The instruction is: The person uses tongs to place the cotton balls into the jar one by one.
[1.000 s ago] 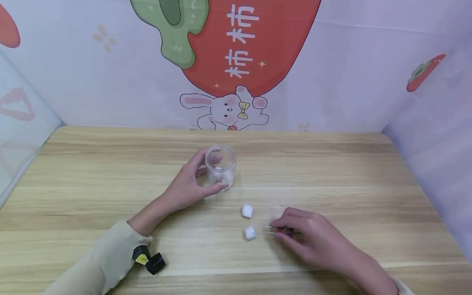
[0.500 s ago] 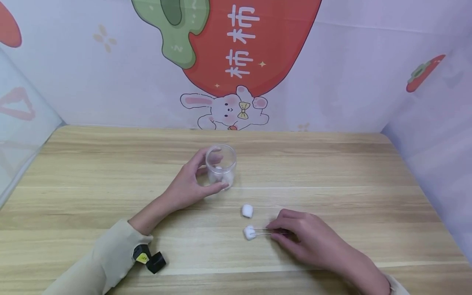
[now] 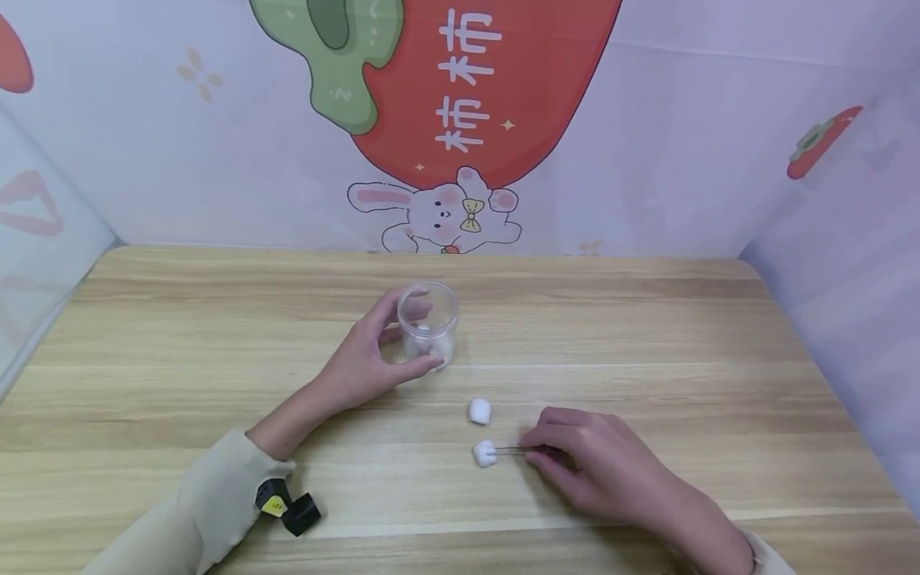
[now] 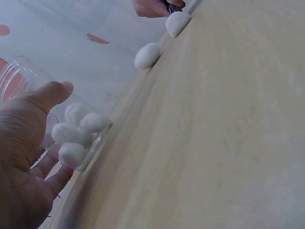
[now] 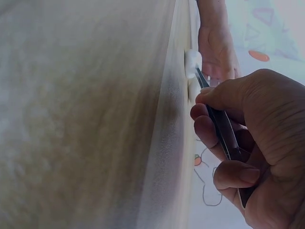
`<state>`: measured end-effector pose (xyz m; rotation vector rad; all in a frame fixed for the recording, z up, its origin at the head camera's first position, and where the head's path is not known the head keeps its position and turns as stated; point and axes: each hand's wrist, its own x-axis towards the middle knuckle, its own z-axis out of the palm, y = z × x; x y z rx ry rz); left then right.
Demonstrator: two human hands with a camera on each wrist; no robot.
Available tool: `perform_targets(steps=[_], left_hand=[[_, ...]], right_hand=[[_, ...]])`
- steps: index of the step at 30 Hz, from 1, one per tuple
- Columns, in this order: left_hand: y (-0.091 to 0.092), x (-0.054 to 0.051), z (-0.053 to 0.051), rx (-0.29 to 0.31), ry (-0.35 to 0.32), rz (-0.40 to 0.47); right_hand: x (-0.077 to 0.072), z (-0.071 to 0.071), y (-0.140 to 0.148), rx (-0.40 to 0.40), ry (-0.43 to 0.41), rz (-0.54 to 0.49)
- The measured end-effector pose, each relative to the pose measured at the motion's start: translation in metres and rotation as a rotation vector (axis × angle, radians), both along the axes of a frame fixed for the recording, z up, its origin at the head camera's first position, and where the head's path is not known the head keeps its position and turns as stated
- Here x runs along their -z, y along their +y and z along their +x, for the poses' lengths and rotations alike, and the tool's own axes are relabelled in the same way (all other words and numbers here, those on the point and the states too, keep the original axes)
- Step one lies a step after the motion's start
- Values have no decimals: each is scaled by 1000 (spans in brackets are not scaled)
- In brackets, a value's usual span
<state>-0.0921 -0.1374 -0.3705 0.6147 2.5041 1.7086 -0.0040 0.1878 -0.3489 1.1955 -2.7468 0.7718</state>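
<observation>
From the right wrist, the right hand pinches tweezers, tips at a white ball; gripping it seems the step in hand, calling next for a firm squeeze. From the left wrist, the left hand curls round a clear jar holding similar balls. From the head, the jar stands toward the back edge of the table; since half a second ago, the tips have narrowed.

We see white balls on a tan, wood-grained table, a beige sleeve near left, and a pale far backdrop printed with a red fruit and yellow-bowed rabbit.
</observation>
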Motion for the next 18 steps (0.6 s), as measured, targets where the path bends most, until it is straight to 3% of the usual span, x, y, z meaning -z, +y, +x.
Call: perform_targets(steps=[18], left_hand=[[0, 2, 0, 11, 9, 15]], right_hand=[[-16, -13, 5, 24, 115, -101]])
